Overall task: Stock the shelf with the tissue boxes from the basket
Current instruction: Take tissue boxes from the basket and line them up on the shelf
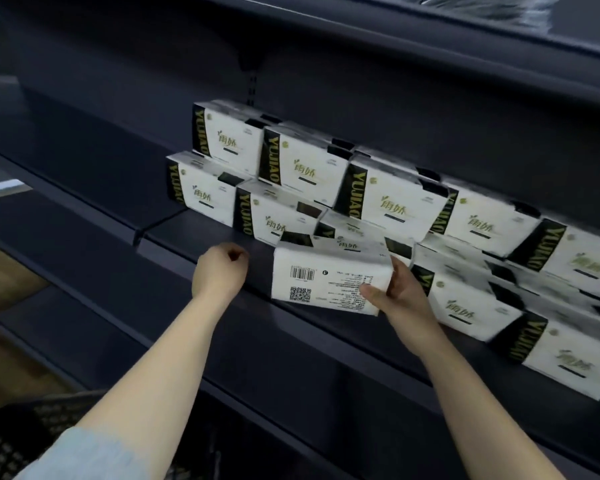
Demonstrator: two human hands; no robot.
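Note:
A white tissue pack [326,271] with a barcode and QR code facing me is held at its right end by my right hand [399,292], just above the front of the dark shelf [194,233]. Behind it, several white-and-black tissue packs [395,199] stand in two stacked rows along the shelf. My left hand [220,270] hovers to the left of the held pack, fingers curled in, holding nothing. A black mesh basket [18,434] shows at the bottom left, partly hidden by my left arm.
The shelf's left part [84,174] is bare. Another dark shelf [430,39] hangs above, and a lower one [291,393] sits beneath. A brown floor [4,271] shows at the left.

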